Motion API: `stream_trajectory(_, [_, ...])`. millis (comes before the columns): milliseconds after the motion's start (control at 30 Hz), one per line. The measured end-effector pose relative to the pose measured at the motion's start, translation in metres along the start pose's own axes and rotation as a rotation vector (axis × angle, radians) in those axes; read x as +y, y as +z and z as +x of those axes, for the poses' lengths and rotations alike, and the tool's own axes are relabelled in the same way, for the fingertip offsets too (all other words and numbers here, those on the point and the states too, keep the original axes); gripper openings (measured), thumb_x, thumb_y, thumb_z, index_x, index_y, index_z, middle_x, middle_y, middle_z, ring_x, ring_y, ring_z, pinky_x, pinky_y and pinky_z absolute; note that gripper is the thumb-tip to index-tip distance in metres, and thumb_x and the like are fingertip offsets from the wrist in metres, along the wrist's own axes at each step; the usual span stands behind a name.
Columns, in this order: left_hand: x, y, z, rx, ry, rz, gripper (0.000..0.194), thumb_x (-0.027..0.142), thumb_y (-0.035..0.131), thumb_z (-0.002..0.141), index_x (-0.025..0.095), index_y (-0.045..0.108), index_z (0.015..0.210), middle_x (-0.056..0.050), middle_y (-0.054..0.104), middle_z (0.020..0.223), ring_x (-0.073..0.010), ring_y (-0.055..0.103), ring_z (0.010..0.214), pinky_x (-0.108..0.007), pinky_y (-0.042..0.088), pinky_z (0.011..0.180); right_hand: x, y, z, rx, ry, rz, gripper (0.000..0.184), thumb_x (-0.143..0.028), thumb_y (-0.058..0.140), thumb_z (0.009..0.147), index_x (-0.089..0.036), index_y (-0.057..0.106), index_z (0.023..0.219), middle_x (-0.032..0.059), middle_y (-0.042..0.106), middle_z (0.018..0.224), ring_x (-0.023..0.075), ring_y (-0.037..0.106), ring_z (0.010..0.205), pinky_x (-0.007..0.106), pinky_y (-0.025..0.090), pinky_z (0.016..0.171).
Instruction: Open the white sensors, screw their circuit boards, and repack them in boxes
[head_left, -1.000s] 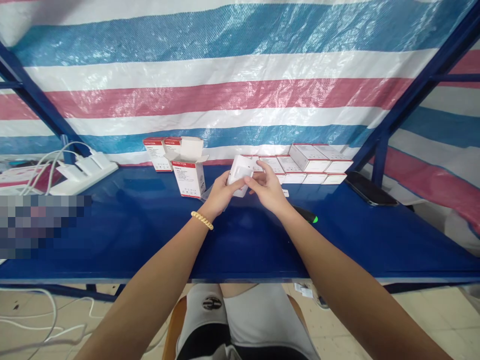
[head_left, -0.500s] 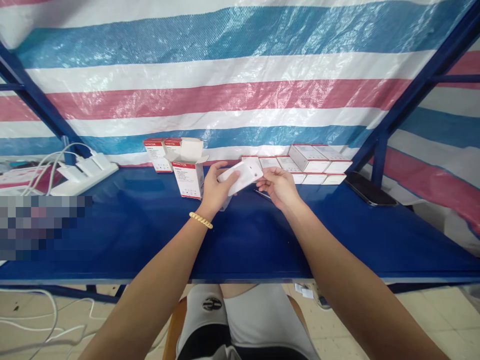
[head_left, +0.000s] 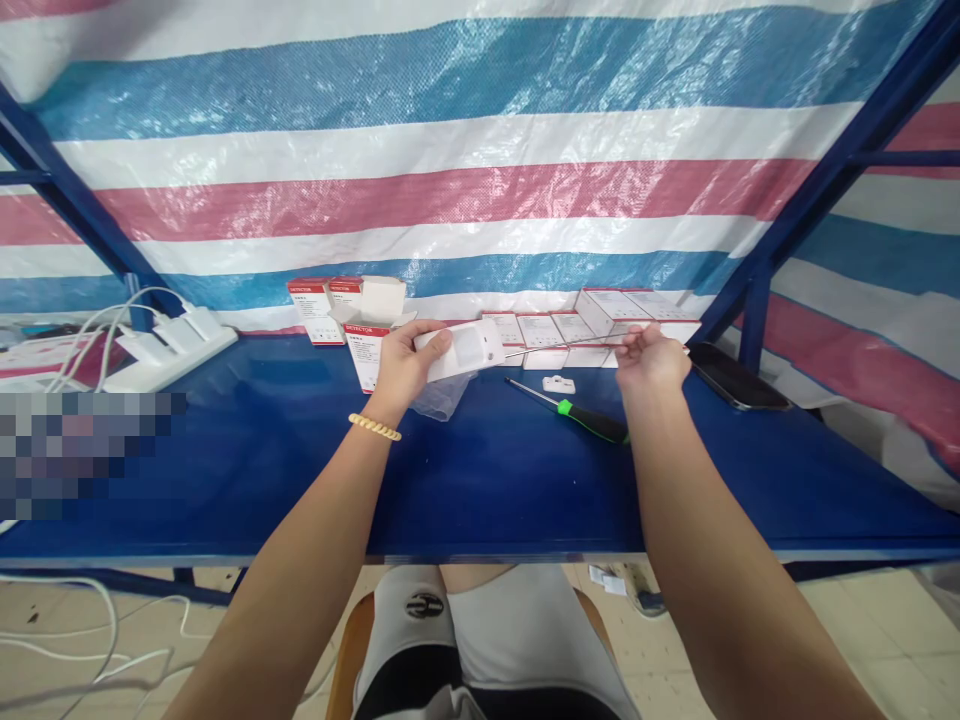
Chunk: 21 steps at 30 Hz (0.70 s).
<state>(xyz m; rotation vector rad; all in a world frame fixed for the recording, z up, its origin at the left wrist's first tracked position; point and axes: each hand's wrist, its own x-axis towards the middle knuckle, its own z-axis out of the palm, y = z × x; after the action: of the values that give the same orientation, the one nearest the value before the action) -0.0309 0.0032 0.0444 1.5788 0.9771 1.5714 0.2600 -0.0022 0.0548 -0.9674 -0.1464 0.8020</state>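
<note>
My left hand [head_left: 403,368] is closed round a white motion detector [head_left: 471,348], its thumb across the top face. A thin metal telescopic antenna [head_left: 564,346] sticks out of the detector's right end. At the antenna's far end, the fingers of my right hand [head_left: 654,362] are pinched on it. Below the antenna, a small white plastic bracket [head_left: 559,385] lies on the blue table [head_left: 495,490], beside a screwdriver [head_left: 592,420] with a black and green handle. Under the detector is a clear plastic bag [head_left: 446,398].
An open detector box [head_left: 363,350] stands behind my left hand, next to closed boxes [head_left: 309,312]. Several more boxes [head_left: 615,310] are stacked at the back right. A black case [head_left: 739,378] lies right of them. At the left is a power strip [head_left: 176,350] with plugged-in chargers.
My right hand has moved right, away from the detector, and the antenna now stretches between them. My left hand has shifted slightly left with the detector. The screwdriver and bracket have come into view.
</note>
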Motion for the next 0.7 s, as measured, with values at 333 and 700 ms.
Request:
stream_trajectory(333, [0.0, -0.013, -0.003, 0.121, 0.23, 0.202, 0.025, 0.04, 0.069, 0.073, 0.017, 0.067, 0.081, -0.003, 0.069, 0.079, -0.0177, 0.063, 0.075, -0.03, 0.049, 0.069, 0.023, 0.004, -0.003, -0.21, -0.109, -0.028, 0.018, -0.006, 0.051, 0.084, -0.017, 0.047, 0.071, -0.0049, 0.056, 0.057, 0.0026, 0.05, 0.044, 0.012, 0.044, 0.043])
stream_trajectory(700, [-0.012, 0.036, -0.033, 0.324, 0.375, 0.381, 0.02, 0.037, 0.054, 0.087, 0.018, 0.06, 0.09, -0.005, 0.067, 0.087, -0.0186, 0.063, 0.083, -0.032, 0.049, 0.079, 0.071, 0.021, -0.09, -0.711, -0.044, -0.145, 0.061, -0.044, 0.08, 0.063, -0.029, 0.034, 0.099, -0.0068, 0.068, 0.08, 0.0128, 0.067, 0.069, 0.025, 0.057, 0.053])
